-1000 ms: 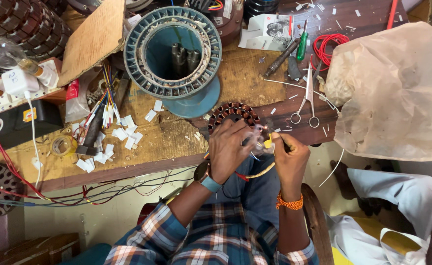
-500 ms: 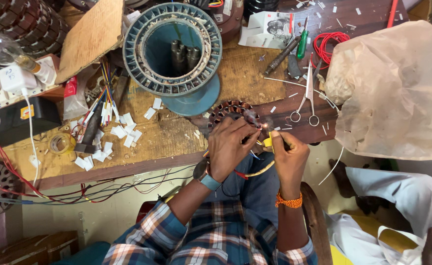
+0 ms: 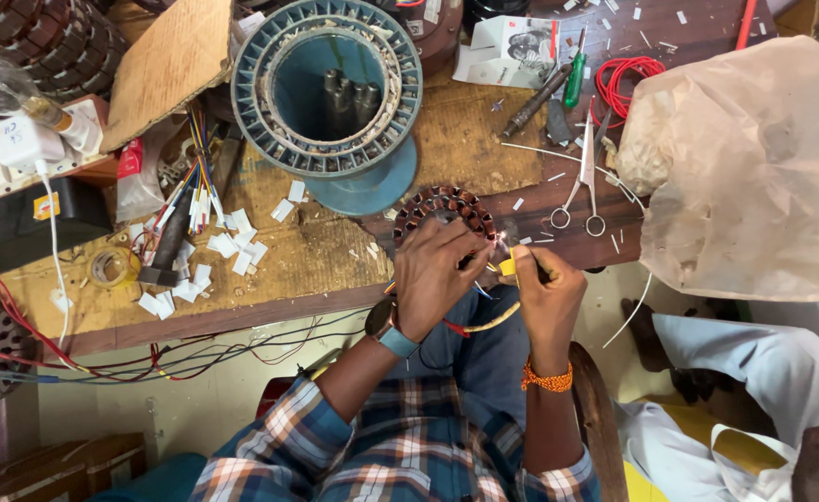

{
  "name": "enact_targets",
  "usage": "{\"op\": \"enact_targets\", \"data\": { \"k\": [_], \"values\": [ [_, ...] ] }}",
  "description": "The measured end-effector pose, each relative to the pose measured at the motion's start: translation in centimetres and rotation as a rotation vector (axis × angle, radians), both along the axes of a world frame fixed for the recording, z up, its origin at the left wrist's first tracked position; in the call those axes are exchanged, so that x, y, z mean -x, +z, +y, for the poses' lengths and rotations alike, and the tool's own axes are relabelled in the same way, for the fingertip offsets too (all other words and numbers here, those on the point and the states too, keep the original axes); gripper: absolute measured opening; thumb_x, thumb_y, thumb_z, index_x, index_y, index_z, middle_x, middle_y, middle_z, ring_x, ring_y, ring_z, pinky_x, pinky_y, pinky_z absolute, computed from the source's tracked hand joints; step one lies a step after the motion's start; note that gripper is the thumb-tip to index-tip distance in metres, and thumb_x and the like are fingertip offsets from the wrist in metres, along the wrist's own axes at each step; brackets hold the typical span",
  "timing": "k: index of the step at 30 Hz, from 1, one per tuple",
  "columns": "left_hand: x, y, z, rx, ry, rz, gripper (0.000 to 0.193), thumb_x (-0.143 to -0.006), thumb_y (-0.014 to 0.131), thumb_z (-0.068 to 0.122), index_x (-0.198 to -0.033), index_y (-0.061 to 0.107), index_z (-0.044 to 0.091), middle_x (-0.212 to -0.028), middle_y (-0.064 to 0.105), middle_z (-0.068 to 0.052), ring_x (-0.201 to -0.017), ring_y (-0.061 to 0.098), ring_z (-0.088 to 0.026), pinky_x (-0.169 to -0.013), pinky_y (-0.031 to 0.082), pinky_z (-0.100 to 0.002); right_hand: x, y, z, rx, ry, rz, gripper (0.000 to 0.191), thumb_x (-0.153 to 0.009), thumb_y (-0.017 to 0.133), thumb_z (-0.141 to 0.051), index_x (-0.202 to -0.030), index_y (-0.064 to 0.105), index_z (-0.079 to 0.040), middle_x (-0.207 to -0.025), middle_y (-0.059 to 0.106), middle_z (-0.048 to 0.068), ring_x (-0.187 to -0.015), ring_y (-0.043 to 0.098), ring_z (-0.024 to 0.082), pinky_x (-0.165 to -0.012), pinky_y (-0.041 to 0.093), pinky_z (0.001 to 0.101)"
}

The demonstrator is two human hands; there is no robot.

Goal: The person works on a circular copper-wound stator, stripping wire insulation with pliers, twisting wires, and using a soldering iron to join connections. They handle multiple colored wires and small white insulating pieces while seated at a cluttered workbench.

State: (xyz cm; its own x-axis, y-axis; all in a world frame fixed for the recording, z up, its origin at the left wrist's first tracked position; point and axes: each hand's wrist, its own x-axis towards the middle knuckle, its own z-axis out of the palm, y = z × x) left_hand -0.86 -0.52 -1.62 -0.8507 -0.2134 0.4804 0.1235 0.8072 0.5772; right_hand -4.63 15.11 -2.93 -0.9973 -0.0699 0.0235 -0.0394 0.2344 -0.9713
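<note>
- Since the earlier frame both hands had barely shifted.
- The left hand (image 3: 437, 270) gripped the copper-wound coil (image 3: 444, 210) at the near bench edge.
- The right hand (image 3: 547, 296) pinched what seemed a yellow-handled tool (image 3: 509, 267) beside it.
- Farther left stood a blue ribbed housing (image 3: 326, 88); scissors (image 3: 584, 186) and a paper bag (image 3: 753, 177) lay right on the wooden bench (image 3: 317, 251).

Copper-wound stator (image 3: 444, 206) — flat, bench edge

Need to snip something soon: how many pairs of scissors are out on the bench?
1. The scissors lie on the dark wooden strip just past the right hand, handles toward the person, left of the crumpled brown paper bag. More could be hidden beneath that bag.
</note>
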Motion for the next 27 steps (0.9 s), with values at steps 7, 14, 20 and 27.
{"op": "enact_targets", "data": {
  "k": [7,14,20,27],
  "values": [
    [0.02,0.03,-0.02,-0.008,-0.002,-0.027,0.013,-0.085,0.080,0.025,-0.082,0.075,0.013,-0.082,0.064,0.002,-0.079,0.058,-0.021,-0.071,0.047,-0.039,0.12,-0.21,0.15,-0.111,-0.020,0.015,0.024,-0.099,0.069,-0.016,-0.096,0.075,0.008,-0.070,0.072,0.007,-0.062,0.062,0.010,-0.054,0.045,0.0243],
    [0.05,-0.13,0.07,0.000,-0.005,-0.021,0.012,-0.086,0.079,0.026,-0.084,0.076,0.014,-0.081,0.063,0.003,-0.077,0.056,-0.020,-0.068,0.045,-0.038,0.04,-0.09,0.06,-0.047,-0.012,0.004,0.023,-0.099,0.068,-0.015,-0.095,0.074,0.007,-0.071,0.070,0.006,-0.064,0.070,0.009,-0.057,0.052,0.0230],
    [0.09,-0.36,0.01,0.014,-0.005,-0.029,0.015,-0.086,0.079,0.027,-0.084,0.075,0.013,-0.082,0.063,0.002,-0.078,0.056,-0.020,-0.070,0.045,-0.039,0.00,-0.02,0.03,-0.040,0.000,0.011,0.023,-0.099,0.068,-0.015,-0.094,0.074,0.007,-0.072,0.072,0.005,-0.065,0.070,0.009,-0.057,0.051,0.0229],
    [0.10,-0.21,-0.02,0.006,-0.007,-0.008,0.014,-0.086,0.080,0.026,-0.085,0.075,0.012,-0.083,0.064,0.002,-0.078,0.057,-0.021,-0.068,0.046,-0.039,0.00,0.05,0.06,-0.060,0.001,0.016,0.024,-0.099,0.068,-0.016,-0.094,0.073,0.007,-0.070,0.071,0.007,-0.065,0.071,0.009,-0.057,0.049,0.0231]
  ]
}}
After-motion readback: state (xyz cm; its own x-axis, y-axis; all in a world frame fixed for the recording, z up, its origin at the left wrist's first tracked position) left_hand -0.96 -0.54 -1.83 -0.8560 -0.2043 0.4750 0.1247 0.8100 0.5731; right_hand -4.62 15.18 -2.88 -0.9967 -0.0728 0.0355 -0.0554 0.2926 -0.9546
